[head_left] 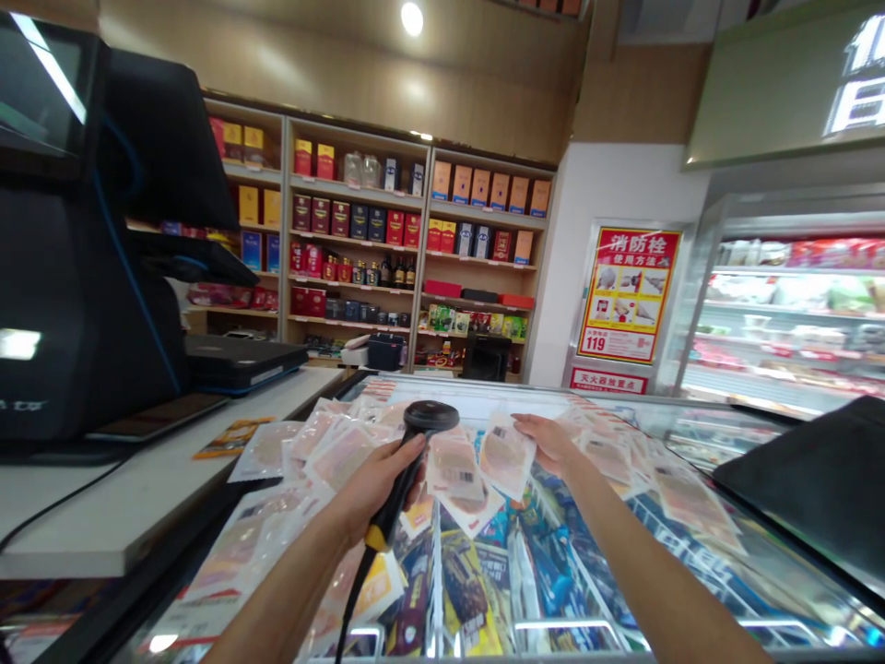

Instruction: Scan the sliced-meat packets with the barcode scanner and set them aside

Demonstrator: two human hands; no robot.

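Observation:
My left hand [379, 481] is wrapped round the handle of a black barcode scanner [430, 417], its cord running down toward me. The scanner's head is above a clear packet with a barcode label [454, 468], which lies on the glass top. In my right hand [550, 443], a flat clear packet with pale pink contents [506, 456] is pinched by its upper right edge. More packets of the same kind [342, 454] lie in a loose heap on the left. Others [612, 456] are spread out to the right.
Beneath the packets is a glass-topped freezer with colourful wrapped goods [477, 590]. On the left, a white counter [89, 530] bears a black checkout terminal [76, 249] and an orange wrapper [231, 437]. A black object [816, 489] stands at the right edge. Stocked shelves [356, 189] line the back wall.

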